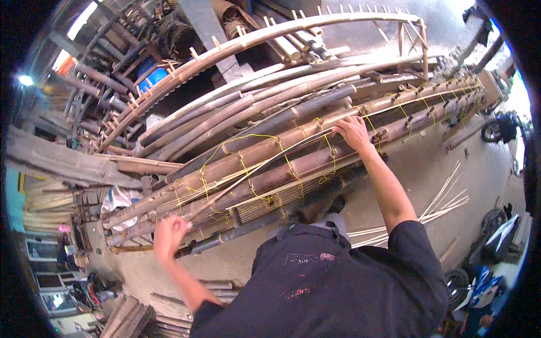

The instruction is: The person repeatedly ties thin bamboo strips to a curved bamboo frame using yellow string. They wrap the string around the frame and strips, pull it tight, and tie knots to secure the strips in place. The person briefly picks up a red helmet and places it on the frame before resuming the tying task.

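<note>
A long, thin bamboo strip runs slantwise across two thick bamboo poles lying side by side. My left hand is closed at the strip's near-left end, its fingers pinched together. Farther right, my right hand grips the strip near the far pole, fingers curled over it. The near pole is darker brown. Yellow cord loops across both poles at intervals, with loose tangles hanging near the middle. More thin strips lie along the near pole's lower side.
A curved bamboo frame with pegs arches behind, over a stack of bamboo poles. Loose strips lie on the floor at right, near a parked motorcycle. Cut bamboo pieces are piled at lower left. A blue drum stands at back left.
</note>
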Tool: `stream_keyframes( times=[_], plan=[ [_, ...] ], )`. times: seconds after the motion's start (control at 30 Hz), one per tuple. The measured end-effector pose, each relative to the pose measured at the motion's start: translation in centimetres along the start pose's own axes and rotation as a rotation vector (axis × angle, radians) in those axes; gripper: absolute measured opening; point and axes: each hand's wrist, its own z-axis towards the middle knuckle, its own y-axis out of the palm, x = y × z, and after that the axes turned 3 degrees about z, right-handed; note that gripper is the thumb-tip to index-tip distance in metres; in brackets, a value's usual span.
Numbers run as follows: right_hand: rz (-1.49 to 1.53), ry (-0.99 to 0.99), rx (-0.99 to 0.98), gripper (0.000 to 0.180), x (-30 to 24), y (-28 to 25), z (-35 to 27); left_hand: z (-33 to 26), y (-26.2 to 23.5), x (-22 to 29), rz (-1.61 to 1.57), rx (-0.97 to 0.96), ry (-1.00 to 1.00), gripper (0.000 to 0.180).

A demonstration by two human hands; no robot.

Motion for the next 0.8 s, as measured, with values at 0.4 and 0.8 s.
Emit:
stream_keyframes(
  times=[0.4, 0.8],
  plan=[
    [0.128, 0.044, -0.104, 0.035, 0.3, -1.6, 1.0, 6.7, 5.2, -4.9, 0.119, 0.003, 0.027, 0.028],
    [2.050, 1.312, -0.334, 0.031, -12.1, -1.5, -10.5, 20.9, 22.8, 31.8, -0.318, 0.148, 0.783, 0.037]
  ],
)
